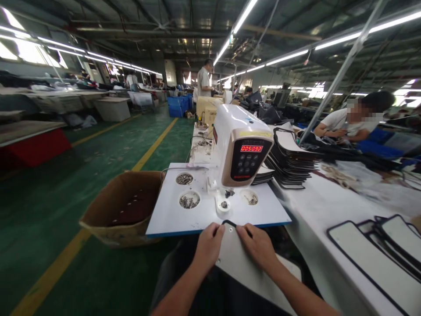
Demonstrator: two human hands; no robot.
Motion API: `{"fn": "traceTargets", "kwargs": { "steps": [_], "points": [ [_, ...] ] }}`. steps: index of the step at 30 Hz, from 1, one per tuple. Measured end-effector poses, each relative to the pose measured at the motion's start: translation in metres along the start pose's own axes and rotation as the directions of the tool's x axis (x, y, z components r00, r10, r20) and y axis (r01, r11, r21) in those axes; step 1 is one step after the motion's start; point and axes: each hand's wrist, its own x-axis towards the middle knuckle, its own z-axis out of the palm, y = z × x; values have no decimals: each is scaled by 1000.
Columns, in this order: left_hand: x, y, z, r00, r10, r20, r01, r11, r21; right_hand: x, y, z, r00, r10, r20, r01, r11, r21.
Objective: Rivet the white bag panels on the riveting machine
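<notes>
My left hand (208, 242) and my right hand (256, 244) both grip the far end of a white flat panel with black edging (234, 259), which lies toward my lap at the front edge of a white work plate (171, 215). Just beyond the panel's tip stands a white and tan press machine (241, 147) with a red digital display (251, 148). Its small round die (224, 204) sits a short way ahead of my fingers. Round recesses with small metal parts (189, 200) are set into the plate.
An open cardboard box (121, 206) stands on the floor to the left. A stack of black-edged panels (291, 160) lies right of the machine, with more panels (378, 254) at near right. A seated person (355, 120) works at far right; another stands (204, 81) down the aisle.
</notes>
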Motion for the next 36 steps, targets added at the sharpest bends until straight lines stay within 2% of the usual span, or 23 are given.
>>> {"fn": "traceTargets", "kwargs": {
  "steps": [4,9,13,19,24,28,31,33,36],
  "points": [
    [43,11,-3,998,50,-50,-45,994,99,51,-7,-6,995,-49,-91,38,993,-114],
    [86,9,-7,990,100,-104,-78,977,200,97,-9,-4,994,-43,-99,25,983,-184],
    [99,1,-6,988,115,-103,-94,978,188,109,-8,0,994,-34,-99,16,983,-183],
    [106,-3,-6,993,97,-71,-84,984,157,110,-2,5,997,-35,-63,25,989,-147],
    [96,2,-13,993,87,-84,-78,991,108,105,-1,11,995,-14,-97,11,999,-32],
    [61,-5,-19,992,9,-130,-17,998,-60,83,1,19,983,124,-136,-99,979,175],
    [35,-13,-20,990,-16,-142,8,998,-58,60,9,24,976,179,-122,-126,927,352],
    [28,-14,-18,995,11,-99,-12,1000,-3,47,12,23,975,142,-168,-69,924,377],
    [31,-8,-13,994,103,25,-105,991,82,42,9,15,955,-43,-293,114,967,228]
  ]
}}
